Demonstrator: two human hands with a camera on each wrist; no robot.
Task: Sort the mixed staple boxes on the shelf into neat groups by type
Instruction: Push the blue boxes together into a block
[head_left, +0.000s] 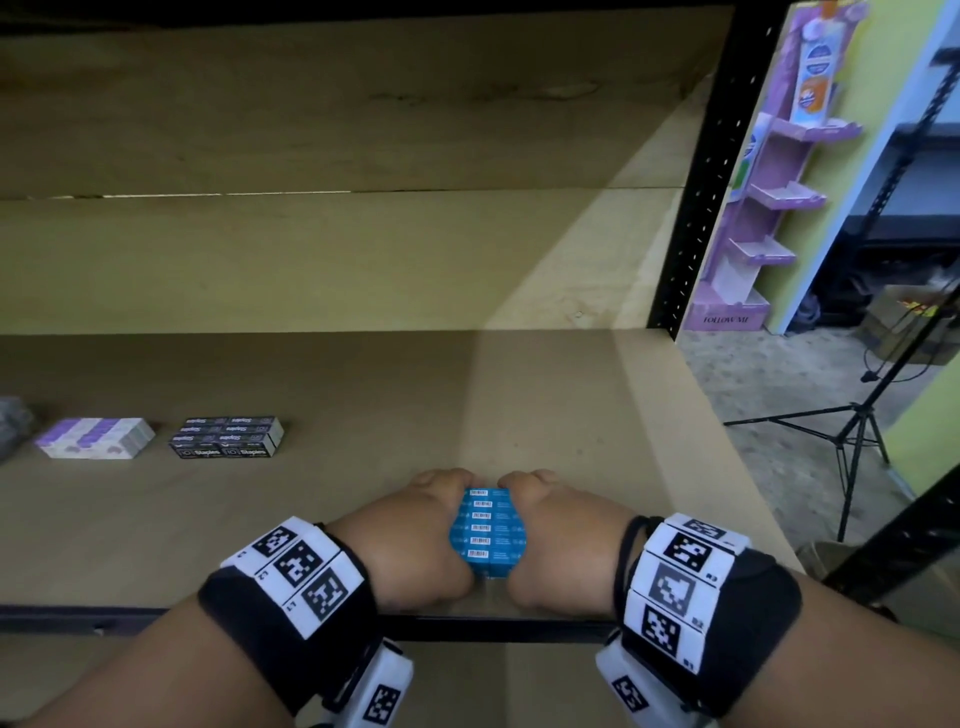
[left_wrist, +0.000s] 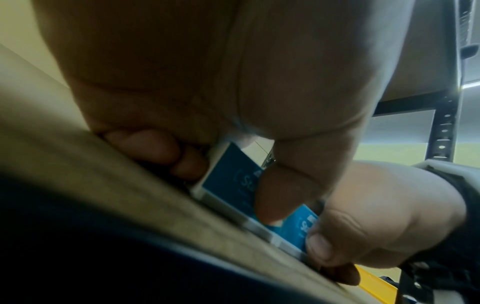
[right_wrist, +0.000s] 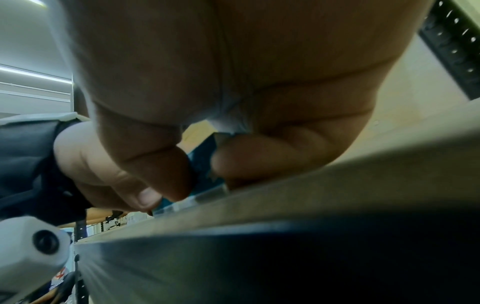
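The black boxes (head_left: 227, 436) on the shelf (head_left: 363, 415) carry the word "Staples" in white, several times over, on their tops and front faces. The purple display stand (head_left: 748, 249) beyond the shelf frame reads "FOLLOW ME" on its base. The blue boxes (head_left: 488, 530) show barcodes, too small to read; the left wrist view shows only "St" on one face.

Shop: metal shelving (head_left: 691, 218), purple display stand (head_left: 763, 218).
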